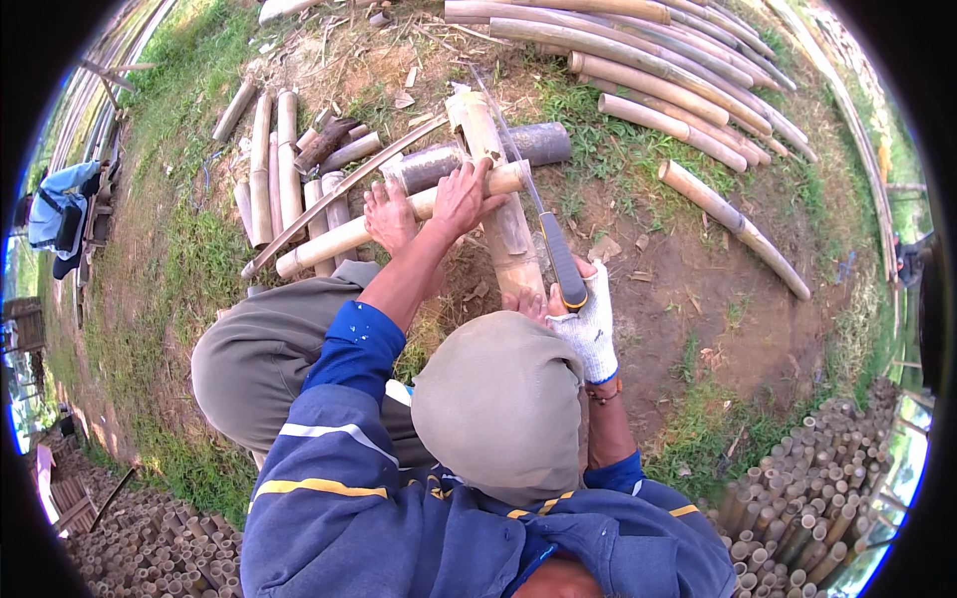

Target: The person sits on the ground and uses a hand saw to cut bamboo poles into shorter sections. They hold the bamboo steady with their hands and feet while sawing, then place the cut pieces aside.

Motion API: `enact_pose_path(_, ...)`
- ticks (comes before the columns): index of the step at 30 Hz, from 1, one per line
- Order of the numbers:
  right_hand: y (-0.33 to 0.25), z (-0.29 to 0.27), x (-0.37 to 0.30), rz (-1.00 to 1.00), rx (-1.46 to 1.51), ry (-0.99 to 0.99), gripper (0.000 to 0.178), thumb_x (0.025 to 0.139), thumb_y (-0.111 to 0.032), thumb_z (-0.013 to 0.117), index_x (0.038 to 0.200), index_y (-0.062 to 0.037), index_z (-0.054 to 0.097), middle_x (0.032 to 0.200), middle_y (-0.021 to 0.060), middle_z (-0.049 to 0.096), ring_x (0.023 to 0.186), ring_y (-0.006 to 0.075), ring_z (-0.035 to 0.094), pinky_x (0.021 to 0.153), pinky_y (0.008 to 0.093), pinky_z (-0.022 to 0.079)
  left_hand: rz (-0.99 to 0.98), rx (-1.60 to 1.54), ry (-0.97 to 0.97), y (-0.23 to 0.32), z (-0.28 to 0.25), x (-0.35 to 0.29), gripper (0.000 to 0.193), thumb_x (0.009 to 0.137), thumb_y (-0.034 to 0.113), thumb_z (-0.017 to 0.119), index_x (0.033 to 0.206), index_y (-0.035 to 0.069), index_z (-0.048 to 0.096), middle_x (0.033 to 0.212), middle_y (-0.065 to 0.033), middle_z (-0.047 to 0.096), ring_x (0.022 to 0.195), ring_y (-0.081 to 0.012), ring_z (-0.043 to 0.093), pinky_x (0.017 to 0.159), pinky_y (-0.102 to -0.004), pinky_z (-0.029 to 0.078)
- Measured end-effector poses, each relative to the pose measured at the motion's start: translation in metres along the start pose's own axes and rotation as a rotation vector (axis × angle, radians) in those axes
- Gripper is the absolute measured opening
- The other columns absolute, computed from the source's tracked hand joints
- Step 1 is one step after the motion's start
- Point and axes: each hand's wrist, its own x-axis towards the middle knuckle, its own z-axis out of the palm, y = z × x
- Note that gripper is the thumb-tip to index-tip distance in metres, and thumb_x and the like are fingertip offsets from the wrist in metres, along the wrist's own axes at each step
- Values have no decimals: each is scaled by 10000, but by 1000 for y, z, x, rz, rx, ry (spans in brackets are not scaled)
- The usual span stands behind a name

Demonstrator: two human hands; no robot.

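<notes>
My bare left hand (463, 202) grips a pale bamboo pole (344, 237) from above, close to its right end. My left foot (390, 216) presses on the same pole, just left of that hand. In my right hand (590, 324), which wears a white glove with bare fingertips, is a handsaw (563, 261) with a dark grey handle edged in yellow. Its thin blade points away from me and lies against the pole's right end. Beneath the pole runs a thick bamboo support (514, 249). My right foot's toes (525, 301) rest at its near end.
A dark log (513, 148) crosses under the support. Short bamboo pieces (287, 164) lie to the left, beside a long split strip (344, 189). Long poles (653, 75) are stacked at the far right, with one pole (736, 229) apart. Cut bamboo (797, 498) is piled at the near right.
</notes>
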Motion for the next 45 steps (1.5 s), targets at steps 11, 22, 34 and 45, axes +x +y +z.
enact_pose_path(11,-27,1,-37,90,96,12,616,906,-166,783,1465,-6,582,1278,165,609,1159,273,639,1039,406,524,19,85,56,8,0,-6,787,945,645,757,1427,53,568,1180,-195,676,1097,-380,675,936,-522,502)
enact_pose_path(22,-27,-21,-42,58,-80,10,616,885,-41,765,1466,0,563,1252,149,584,1135,256,632,1027,389,520,-41,-37,36,1,-1,-3,875,897,773,741,1411,79,603,1190,-229,734,1100,-381,714,933,-534,525)
enact_pose_path(34,-22,-1,-34,35,-105,-71,757,849,-205,841,1534,-73,545,1222,166,626,1066,316,656,967,433,555,-170,-75,-23,3,-3,10,1069,829,957,641,1283,-10,603,1067,-270,775,1015,-415,764,916,-538,524)
enact_pose_path(45,-25,-20,-28,80,-143,-137,680,897,-20,755,1534,-28,516,1410,172,582,1231,278,637,1104,416,503,-225,-107,-38,4,-11,6,1031,887,906,626,1295,-41,622,1085,-315,793,1022,-453,792,897,-544,597)
